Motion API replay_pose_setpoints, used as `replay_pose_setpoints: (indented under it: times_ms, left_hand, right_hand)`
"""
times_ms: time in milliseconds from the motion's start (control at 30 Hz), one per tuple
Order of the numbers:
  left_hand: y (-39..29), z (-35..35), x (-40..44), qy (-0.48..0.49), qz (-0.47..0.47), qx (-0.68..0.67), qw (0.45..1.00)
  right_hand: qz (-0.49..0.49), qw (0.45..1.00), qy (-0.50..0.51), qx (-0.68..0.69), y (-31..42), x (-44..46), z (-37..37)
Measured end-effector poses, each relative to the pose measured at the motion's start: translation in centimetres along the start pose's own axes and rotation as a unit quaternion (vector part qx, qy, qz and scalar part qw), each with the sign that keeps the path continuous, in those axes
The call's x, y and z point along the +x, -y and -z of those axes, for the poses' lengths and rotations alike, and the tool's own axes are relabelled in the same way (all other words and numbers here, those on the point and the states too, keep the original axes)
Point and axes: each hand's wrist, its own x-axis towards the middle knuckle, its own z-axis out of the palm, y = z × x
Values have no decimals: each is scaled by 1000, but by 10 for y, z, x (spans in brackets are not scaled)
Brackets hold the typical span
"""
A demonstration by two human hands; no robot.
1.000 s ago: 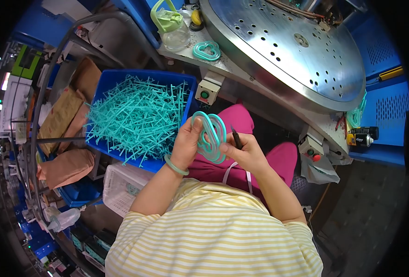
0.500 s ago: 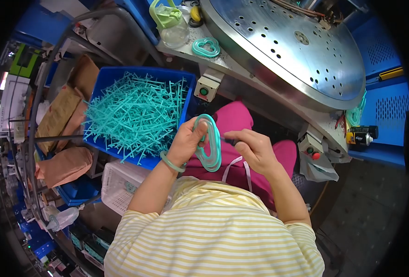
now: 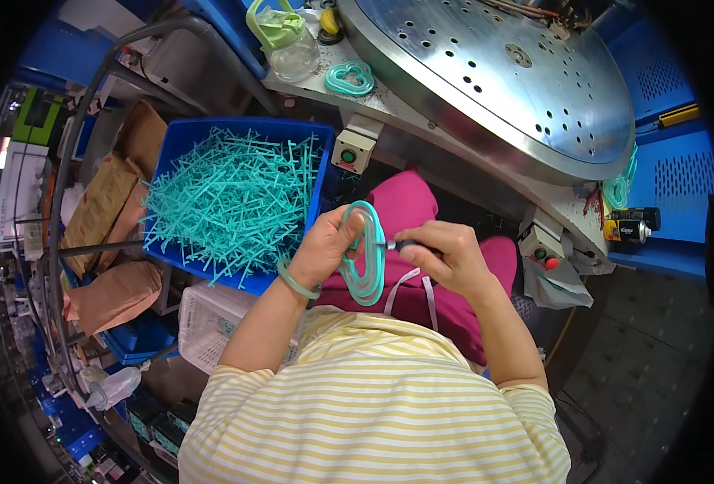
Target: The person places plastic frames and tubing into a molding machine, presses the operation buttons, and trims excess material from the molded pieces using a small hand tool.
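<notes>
My left hand (image 3: 324, 246) is closed around one side of a teal, loop-shaped plastic part (image 3: 368, 284), which stands on edge above my lap. A round bangle circles that wrist. In my right hand (image 3: 445, 254) is a small dark-handled trimming knife (image 3: 401, 244), its short metal end pointing left and meeting the right edge of the loop. Whether it cuts into the plastic, I cannot tell. Another teal loop-shaped part (image 3: 349, 78) lies on the bench at the upper left of the big metal disc.
A blue bin (image 3: 324, 173) heaped with teal plastic sticks (image 3: 236, 194) is at my left, above a white basket (image 3: 204, 323). Ahead is a perforated metal disc (image 3: 486, 105) on the bench. A clear bottle (image 3: 295, 56), a control box (image 3: 355, 152) and a spray can (image 3: 627, 231) surround it.
My right hand has drawn back slightly to the right, and the knife's metal end now shows against the loop's edge. The left hand keeps its hold; the whole view has shifted a little.
</notes>
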Motion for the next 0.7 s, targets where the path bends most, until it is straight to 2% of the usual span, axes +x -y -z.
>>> replay_pose_setpoints:
  times_ms: [33, 100, 133, 167, 233, 367, 433, 500, 567, 633, 700]
  left_hand:
    - [1, 0, 0, 0, 0, 0, 1000]
    - [3, 0, 2, 22, -12, -12, 1000]
    - [0, 0, 5, 22, -15, -11, 1000]
    - [-1, 1, 5, 4, -15, 1, 1000]
    - [-2, 0, 6, -16, -15, 13, 1000]
    - [-5, -2, 13, -62, -47, 39, 996]
    - [-11, -9, 7, -98, -111, 106, 983]
    - [-18, -7, -4, -76, -110, 71, 989]
    - [-20, -8, -14, -12, -66, -144, 987]
    - [-16, -6, -22, 18, -55, -139, 989]
    - [-8, -6, -27, 70, -13, -142, 987]
  right_hand:
    - [0, 1000, 0, 0, -9, 1, -2]
    - [-78, 991, -111, 19, -34, 1, -9]
    - [-136, 984, -94, 64, -34, 2, -8]
    - [-135, 984, -93, 65, -33, 3, -11]
    - [-191, 962, -78, 180, -24, 5, -19]
    - [-124, 977, -22, 170, 0, 19, -33]
    - [-106, 975, -30, 191, -7, 24, -44]
    - [-188, 908, -62, 368, -14, 24, -45]
    - [-170, 906, -72, 380, -21, 21, -42]
    - [-262, 862, -39, 433, -19, 15, -35]
    - [-278, 845, -56, 454, -23, 13, -44]
